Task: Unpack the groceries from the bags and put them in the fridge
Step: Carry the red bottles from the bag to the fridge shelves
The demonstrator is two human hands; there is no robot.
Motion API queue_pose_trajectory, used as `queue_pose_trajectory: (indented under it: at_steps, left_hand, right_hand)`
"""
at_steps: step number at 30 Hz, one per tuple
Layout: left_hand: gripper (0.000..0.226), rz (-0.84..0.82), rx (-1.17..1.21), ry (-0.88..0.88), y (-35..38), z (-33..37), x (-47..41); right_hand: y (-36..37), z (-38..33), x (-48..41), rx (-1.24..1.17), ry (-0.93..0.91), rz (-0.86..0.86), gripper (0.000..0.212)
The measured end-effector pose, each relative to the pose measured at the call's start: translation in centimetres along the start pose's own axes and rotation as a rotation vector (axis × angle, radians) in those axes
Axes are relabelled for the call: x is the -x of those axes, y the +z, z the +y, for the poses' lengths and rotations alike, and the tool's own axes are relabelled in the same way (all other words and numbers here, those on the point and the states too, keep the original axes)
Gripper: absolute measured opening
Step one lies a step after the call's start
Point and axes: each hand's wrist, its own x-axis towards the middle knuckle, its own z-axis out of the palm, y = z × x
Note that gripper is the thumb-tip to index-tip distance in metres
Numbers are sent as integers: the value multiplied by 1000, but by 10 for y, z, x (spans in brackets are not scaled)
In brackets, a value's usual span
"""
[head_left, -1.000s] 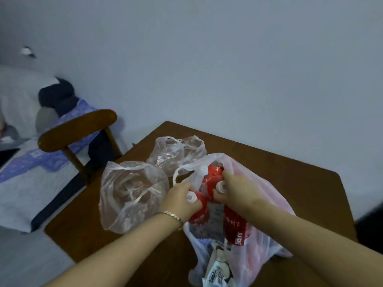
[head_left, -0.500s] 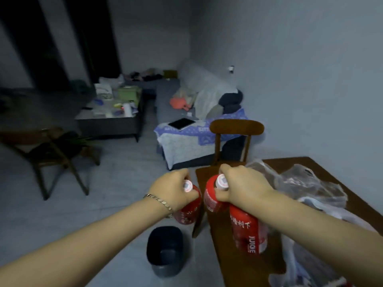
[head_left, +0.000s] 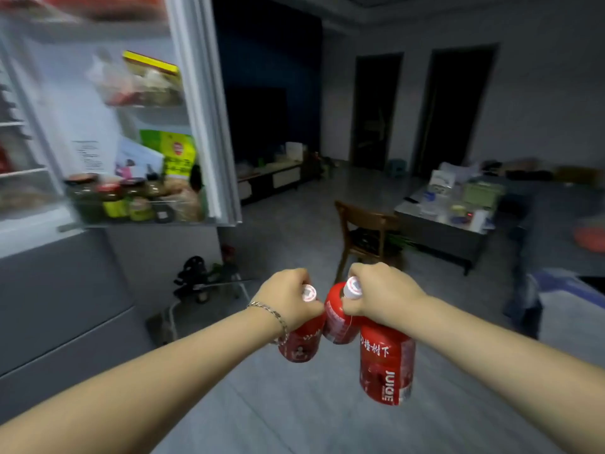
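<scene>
Currently we see both hands loaded, held in mid-air over the floor in front of the open fridge.

The left hand has its fingers curled round the neck of the left bottle. It's a red juice bottle with its white cap poking out above the fist and its body hanging below the wrist. We also see a bracelet on that wrist.

The right hand is closed on two bottles at once:
- The middle bottle is tilted, with its cap at the thumb side. Its body is right against the left bottle, but we cannot tell if they touch.
- The big bottle hangs straight down under the palm with "JUICE" readable on the label. Its cap is hidden in the fist.

All three bottles are red and off any surface. None are in the fridge yet.

The fridge is at upper left, and its fridge door is swung open, edge toward us. The upper door shelf holds bagged packets, which are blurred. The lower door shelf holds a row of jars with a green-yellow packet standing behind them. The interior shelves at the far left are too blurred to read.

A wooden chair sits beyond the hands, with a low cluttered counter to its right. A TV stand is at the far wall.
</scene>
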Motion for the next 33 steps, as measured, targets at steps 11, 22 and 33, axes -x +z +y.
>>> queue_pose_trajectory:
  at_steps: [11, 22, 33]
  left_hand:
    - [20, 332, -119, -437, -194, -275, 4]
    - [20, 687, -215, -721, -369, -472, -45]
    - [24, 950, -315, -729, -548, -653, -83]
  right_hand:
    - [27, -300, -202, -113, -489, -47, 30]
    - [17, -554, -393, -239, -929, 78, 23]
    - [-19, -783, -532, -363, -983, 192, 33]
